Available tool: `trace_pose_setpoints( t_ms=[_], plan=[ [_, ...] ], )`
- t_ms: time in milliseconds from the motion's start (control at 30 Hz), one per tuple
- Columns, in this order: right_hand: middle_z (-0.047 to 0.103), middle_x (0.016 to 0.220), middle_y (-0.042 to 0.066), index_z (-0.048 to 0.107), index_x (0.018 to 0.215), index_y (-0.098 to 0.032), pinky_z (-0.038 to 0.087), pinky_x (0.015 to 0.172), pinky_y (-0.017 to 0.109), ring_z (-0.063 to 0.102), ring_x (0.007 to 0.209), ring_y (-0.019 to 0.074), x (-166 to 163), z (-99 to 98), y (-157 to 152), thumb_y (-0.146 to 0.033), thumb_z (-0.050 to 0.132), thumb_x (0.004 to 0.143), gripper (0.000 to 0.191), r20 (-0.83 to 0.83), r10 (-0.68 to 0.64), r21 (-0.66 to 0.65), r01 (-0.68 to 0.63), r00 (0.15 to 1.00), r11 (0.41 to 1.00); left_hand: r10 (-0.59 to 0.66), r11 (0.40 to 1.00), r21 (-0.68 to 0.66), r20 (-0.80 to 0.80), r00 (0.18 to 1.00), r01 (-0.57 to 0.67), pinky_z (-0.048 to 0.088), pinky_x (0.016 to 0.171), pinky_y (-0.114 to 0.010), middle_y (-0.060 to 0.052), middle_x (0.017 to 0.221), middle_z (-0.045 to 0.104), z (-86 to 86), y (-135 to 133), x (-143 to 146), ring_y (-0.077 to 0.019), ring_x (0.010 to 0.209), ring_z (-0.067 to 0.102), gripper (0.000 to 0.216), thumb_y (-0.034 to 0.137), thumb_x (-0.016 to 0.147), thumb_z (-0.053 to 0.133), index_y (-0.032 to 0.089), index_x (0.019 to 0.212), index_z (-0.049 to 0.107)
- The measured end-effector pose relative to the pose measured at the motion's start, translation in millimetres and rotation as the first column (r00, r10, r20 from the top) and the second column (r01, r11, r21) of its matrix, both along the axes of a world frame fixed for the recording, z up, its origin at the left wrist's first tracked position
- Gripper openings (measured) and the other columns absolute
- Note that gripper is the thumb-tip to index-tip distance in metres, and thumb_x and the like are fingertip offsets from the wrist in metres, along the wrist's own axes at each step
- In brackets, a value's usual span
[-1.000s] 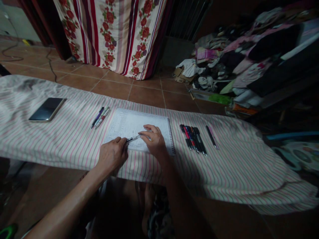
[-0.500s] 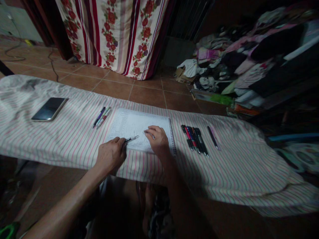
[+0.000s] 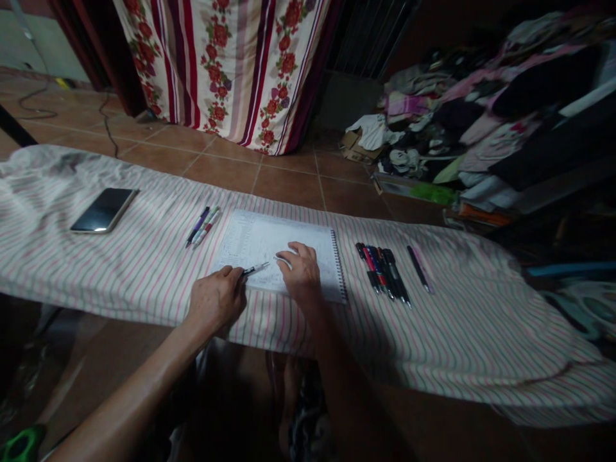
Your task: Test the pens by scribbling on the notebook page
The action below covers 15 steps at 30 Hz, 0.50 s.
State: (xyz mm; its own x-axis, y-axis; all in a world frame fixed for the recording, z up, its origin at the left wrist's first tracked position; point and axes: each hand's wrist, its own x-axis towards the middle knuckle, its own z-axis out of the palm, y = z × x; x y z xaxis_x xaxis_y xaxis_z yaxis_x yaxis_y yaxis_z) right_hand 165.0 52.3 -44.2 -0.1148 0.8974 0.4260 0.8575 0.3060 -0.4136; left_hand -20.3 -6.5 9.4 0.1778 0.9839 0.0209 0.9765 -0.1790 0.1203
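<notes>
1. Near the left end of the table (image 3: 158, 256), which was covered with a striped cloth, a dark phone (image 3: 103, 210) lay flat, closer to the far edge than to the near edge.
2. To the right of the phone, three pens (image 3: 206, 229) lay slanted, side by side, also closer to the far edge.
3. The left hand (image 3: 216, 298) was at the near edge of the table, at the near left corner of the notebook. Its fingers were clenched around the dark end of a pen.
4. This held pen (image 3: 254, 268) pointed to the right, with its narrow tip over the near part of the notebook. I cannot tell if it touched the paper.
5. The notebook (image 3: 274, 231) lay flat, with writing on its page and a spiral binding along its right edge.
6. The right hand (image 3: 302, 273) was over the near part of the notebook. Its thumb and fingers were bent and grasped a small thin piece (image 3: 282, 259), too small to name, near the pen tip but apart from it.
7. Beyond the binding, a group of pens (image 3: 384, 273), mostly black with some red, lay close together, tips toward the near edge.
8. Farther right, a black pen (image 3: 418, 269) and a pink pen (image 3: 424, 269) lay side by side.
</notes>
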Motion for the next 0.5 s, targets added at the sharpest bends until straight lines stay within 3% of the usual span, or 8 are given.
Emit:
trace_pose_setpoints(
  t_ms=[500],
  plan=[
    [0.062, 0.104, 0.008, 0.070, 0.094, -0.021, 0.043, 0.091, 0.038, 0.051, 0.095, 0.0230, 7.8, 2.5, 1.5, -0.017, 0.050, 0.078, 0.026, -0.031, 0.011, 0.047, -0.009, 0.999, 0.999, 0.024, 0.999, -0.029, 0.017, 1.000, -0.023, 0.033, 0.052, -0.029, -0.004, 0.088, 0.065, -0.2, 0.5, -2.2, -0.0215, 0.074, 0.063, 0.029, 0.032, 0.088, 0.033, 0.021, 0.097, 0.059]
  ],
)
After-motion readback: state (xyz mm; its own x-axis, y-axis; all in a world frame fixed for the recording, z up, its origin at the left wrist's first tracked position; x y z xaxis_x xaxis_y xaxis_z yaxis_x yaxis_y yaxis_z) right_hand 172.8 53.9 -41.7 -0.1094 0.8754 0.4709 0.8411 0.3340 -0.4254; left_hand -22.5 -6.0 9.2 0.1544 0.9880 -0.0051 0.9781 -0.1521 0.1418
